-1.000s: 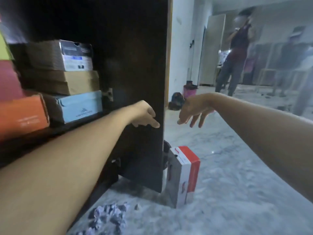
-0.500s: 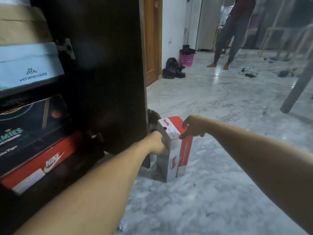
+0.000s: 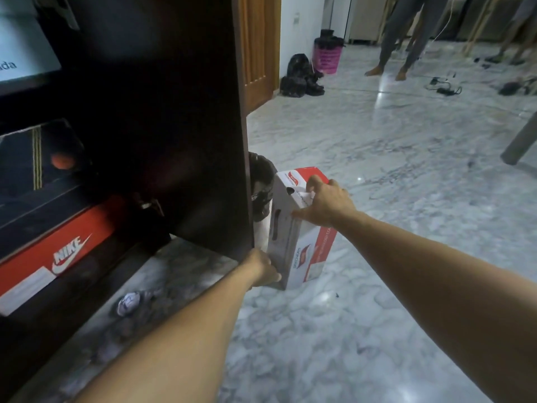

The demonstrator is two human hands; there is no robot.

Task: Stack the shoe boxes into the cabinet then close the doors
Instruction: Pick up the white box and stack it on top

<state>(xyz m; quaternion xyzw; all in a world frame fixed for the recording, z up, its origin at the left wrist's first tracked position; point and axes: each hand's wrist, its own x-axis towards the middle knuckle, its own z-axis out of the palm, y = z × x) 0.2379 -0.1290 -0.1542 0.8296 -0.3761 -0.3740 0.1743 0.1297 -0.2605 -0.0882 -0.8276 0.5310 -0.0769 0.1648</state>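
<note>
While the white-and-red shoe box stands on end just right of the cabinet door, right hand gripping its top and left hand holding its base, lift it level to clear the door.

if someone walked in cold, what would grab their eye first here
Most striking is the white and red shoe box standing on end on the marble floor beside the dark cabinet door, with the right hand gripping its top and the left hand at its bottom corner. Next, the orange Nike box low in the cabinet at left.
</note>
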